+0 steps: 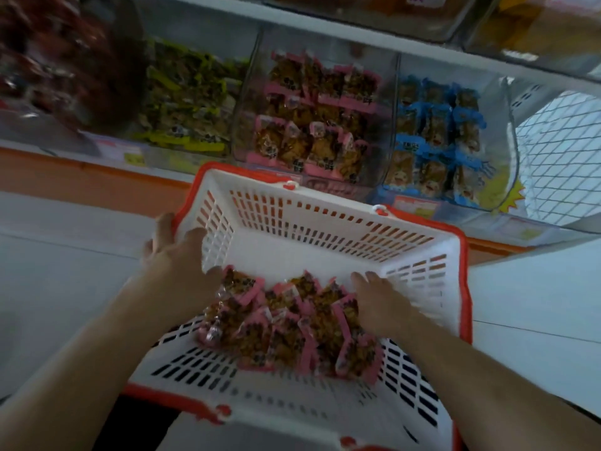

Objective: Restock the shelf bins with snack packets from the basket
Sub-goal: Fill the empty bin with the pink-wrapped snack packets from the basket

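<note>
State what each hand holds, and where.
The left hand grips the basket by its left rim; the right hand rests on the pink snack packets, grip unclear.

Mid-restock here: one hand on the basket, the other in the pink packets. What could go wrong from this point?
1. Only the left hand grips the basket at its rim, so the basket could tip and spill packets.
2. The right hand rests on a loose heap of pink packets; a big scoop may drop some.
3. The pink bin already looks well filled; packets might slide out.
</note>
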Tool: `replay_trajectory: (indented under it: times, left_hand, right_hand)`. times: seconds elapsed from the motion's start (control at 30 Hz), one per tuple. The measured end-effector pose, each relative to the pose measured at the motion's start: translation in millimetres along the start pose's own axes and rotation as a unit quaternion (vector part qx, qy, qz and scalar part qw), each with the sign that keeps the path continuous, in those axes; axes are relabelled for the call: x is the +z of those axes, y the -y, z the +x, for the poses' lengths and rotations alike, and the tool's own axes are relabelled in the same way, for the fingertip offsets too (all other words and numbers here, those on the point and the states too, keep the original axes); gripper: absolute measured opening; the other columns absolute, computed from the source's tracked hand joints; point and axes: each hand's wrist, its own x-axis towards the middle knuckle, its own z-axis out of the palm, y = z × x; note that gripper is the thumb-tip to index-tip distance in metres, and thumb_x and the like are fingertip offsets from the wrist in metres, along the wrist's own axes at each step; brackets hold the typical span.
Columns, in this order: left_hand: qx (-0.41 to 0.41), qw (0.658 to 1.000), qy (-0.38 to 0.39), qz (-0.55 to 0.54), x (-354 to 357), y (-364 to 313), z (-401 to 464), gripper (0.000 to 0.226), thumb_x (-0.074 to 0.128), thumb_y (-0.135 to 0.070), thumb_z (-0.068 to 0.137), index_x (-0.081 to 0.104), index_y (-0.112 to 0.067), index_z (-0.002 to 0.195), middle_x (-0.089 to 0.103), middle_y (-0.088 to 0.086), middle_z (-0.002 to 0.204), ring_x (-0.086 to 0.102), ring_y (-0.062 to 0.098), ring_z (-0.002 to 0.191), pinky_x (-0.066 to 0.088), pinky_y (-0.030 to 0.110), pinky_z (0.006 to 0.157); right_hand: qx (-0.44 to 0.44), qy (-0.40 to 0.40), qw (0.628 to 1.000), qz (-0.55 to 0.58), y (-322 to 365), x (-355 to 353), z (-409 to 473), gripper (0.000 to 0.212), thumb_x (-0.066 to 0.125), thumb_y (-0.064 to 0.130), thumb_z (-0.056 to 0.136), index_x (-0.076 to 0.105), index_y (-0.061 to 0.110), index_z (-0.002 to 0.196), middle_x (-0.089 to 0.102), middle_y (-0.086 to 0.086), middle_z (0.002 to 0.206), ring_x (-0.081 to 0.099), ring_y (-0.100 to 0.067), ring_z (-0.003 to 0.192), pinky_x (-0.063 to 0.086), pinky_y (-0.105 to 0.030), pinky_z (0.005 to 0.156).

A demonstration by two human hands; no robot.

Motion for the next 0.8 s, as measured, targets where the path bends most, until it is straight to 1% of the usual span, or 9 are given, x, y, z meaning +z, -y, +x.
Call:
replay_trajectory:
  times: [0.1,0.2,0.33,0.4,0.47,0.53,0.57,0.7,0.8]
  left_hand:
    - [-0.013,1.0,0.003,-0.017,-2.7,-3.0,4.1,0.055,0.063,-0.034,0.096,0.039,-0.022,0.144,0.012,-0.005,0.151,0.032,0.042,0.136,0.043,0.057,0.109]
    - [-0.018,0.999,0.018,-0.021,-6.6,-7.5,8.8,0.057,0.063,-0.038,0.095,0.038,-0.019,0.142,0.014,-0.002,0.149,0.03,0.042,0.137,0.043,0.055,0.108]
    - [0.047,0.996,-0.078,-0.018,-15.5,-25.4,11.5,0.058,0.067,-0.037,0.092,0.042,-0.021,0.142,0.013,0.0,0.155,0.015,0.037,0.148,0.027,0.058,0.119]
    - [0.112,0.979,-0.152,-0.074,-20.9,-36.5,12.8,0.049,0.067,-0.029,0.094,0.05,-0.02,0.139,0.029,0.002,0.15,0.027,0.031,0.142,0.037,0.046,0.114]
    - [0.176,0.962,-0.176,-0.109,-22.4,-45.5,15.1,0.03,0.063,-0.025,0.097,0.06,-0.023,0.127,0.047,-0.002,0.137,0.05,0.021,0.124,0.05,0.025,0.096]
    - [0.196,0.963,-0.127,-0.138,-20.4,-53.1,18.8,0.017,0.06,-0.025,0.1,0.066,-0.03,0.115,0.06,-0.012,0.121,0.062,0.006,0.102,0.053,0.009,0.078]
    - [0.191,0.965,-0.082,-0.157,-17.4,-56.7,19.6,0.016,0.059,-0.026,0.101,0.067,-0.034,0.112,0.063,-0.016,0.113,0.064,0.001,0.096,0.053,0.008,0.075]
    - [0.194,0.956,0.035,-0.218,-3.0,-67.2,20.5,0.017,0.064,-0.043,0.098,0.066,-0.04,0.115,0.068,-0.022,0.103,0.065,-0.004,0.094,0.059,0.028,0.085]
    - [0.197,0.942,0.101,-0.253,-1.9,-75.3,19.7,0.022,0.063,-0.048,0.097,0.066,-0.042,0.118,0.075,-0.02,0.096,0.071,0.0,0.086,0.06,0.033,0.079]
  right_hand:
    - [0.031,0.0,0.999,-0.021,-5.2,28.0,15.2,0.084,0.053,0.008,0.098,0.007,0.015,0.167,0.013,-0.015,0.17,0.024,-0.039,0.153,0.036,-0.05,0.122]
    - [0.047,-0.032,0.998,-0.032,-6.3,43.5,28.2,0.084,0.062,0.009,0.093,0.016,0.015,0.163,0.026,-0.018,0.159,0.036,-0.039,0.145,0.044,-0.05,0.116]
    - [0.063,-0.071,0.994,-0.052,-7.3,32.4,32.8,0.045,0.059,0.012,0.095,0.045,0.014,0.138,0.052,-0.012,0.128,0.056,-0.031,0.117,0.055,-0.043,0.095]
    - [0.063,-0.093,0.993,-0.036,-1.7,11.0,27.9,0.033,0.059,0.012,0.094,0.053,0.016,0.125,0.057,-0.008,0.118,0.059,-0.028,0.109,0.056,-0.042,0.09]
    - [0.03,-0.14,0.99,0.003,8.0,-15.9,17.3,0.022,0.062,0.012,0.091,0.058,0.024,0.11,0.06,-0.001,0.107,0.061,-0.023,0.101,0.058,-0.042,0.087]
    - [-0.034,-0.167,0.983,0.071,19.1,-47.1,1.0,0.019,0.068,0.012,0.09,0.06,0.029,0.097,0.063,0.009,0.101,0.062,-0.016,0.092,0.059,-0.041,0.084]
    - [-0.063,-0.167,0.978,0.104,24.8,-63.5,-11.6,0.021,0.072,0.013,0.091,0.063,0.03,0.101,0.063,0.015,0.106,0.061,-0.011,0.094,0.057,-0.035,0.085]
    - [-0.194,-0.149,0.937,0.251,44.1,-114.0,-56.7,0.042,0.083,0.023,0.091,0.068,0.045,0.123,0.066,0.031,0.114,0.061,0.006,0.108,0.049,-0.02,0.089]
    - [-0.255,-0.106,0.903,0.329,50.5,-127.8,-63.5,0.046,0.083,0.024,0.09,0.069,0.046,0.127,0.069,0.028,0.122,0.063,0.003,0.117,0.053,-0.036,0.102]
